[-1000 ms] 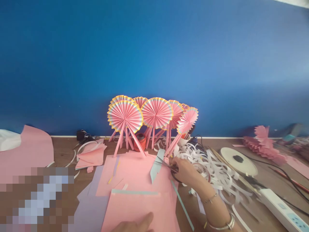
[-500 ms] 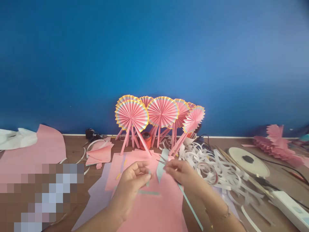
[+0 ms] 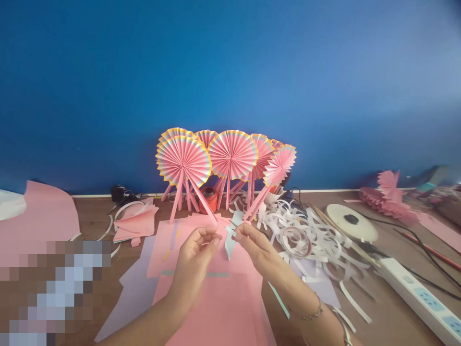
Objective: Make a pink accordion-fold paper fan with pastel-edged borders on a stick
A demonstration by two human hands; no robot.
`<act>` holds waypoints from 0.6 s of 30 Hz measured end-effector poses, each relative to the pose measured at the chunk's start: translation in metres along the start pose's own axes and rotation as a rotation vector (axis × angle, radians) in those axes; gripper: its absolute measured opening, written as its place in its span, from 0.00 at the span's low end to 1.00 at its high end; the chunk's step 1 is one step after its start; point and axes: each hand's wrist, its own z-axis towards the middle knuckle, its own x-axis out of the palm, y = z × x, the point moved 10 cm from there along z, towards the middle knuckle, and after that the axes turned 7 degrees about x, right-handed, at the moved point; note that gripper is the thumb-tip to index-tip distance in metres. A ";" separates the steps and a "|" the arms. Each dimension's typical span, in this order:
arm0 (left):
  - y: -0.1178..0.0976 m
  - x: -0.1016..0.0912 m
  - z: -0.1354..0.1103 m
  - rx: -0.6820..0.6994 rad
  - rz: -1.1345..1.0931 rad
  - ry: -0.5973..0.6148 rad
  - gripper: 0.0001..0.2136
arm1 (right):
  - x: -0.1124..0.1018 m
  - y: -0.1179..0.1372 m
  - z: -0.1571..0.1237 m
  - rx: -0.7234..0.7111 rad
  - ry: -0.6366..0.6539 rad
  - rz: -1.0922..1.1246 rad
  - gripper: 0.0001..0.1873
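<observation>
My left hand (image 3: 192, 262) and my right hand (image 3: 257, 250) are raised close together over a pink paper sheet (image 3: 216, 307) on the wooden table. Between their fingertips stands a small pale blue-green paper piece (image 3: 229, 240). My right thumb and forefinger pinch its upper edge. The fingers of my left hand are pinched together just left of it; what they grip is too small to make out. A thin pale strip (image 3: 196, 273) lies across the pink sheet below my hands. I wear bracelets on my right wrist.
Several pink pleated paper fans (image 3: 230, 156) on sticks lean against the blue wall. White paper curls (image 3: 317, 235), a clear tape ring (image 3: 296, 241), a white reel (image 3: 351, 222) and a power strip (image 3: 418, 295) lie right. Folded pink paper (image 3: 135, 223) lies left.
My left hand came up from the bottom edge to meet my right hand. The scissors seen in my right hand a second ago no longer show. Both hands now pinch at the pale paper piece.
</observation>
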 end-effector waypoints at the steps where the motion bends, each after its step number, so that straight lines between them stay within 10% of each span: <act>1: -0.003 0.001 -0.002 0.092 0.136 0.069 0.03 | -0.006 0.002 -0.002 -0.003 -0.031 -0.057 0.10; 7: 0.024 0.053 -0.070 0.788 0.994 0.749 0.16 | 0.005 -0.022 -0.013 -0.101 0.116 -0.383 0.10; 18: 0.048 0.053 -0.084 0.923 1.178 0.674 0.15 | 0.024 -0.060 -0.018 -0.145 0.178 -0.510 0.11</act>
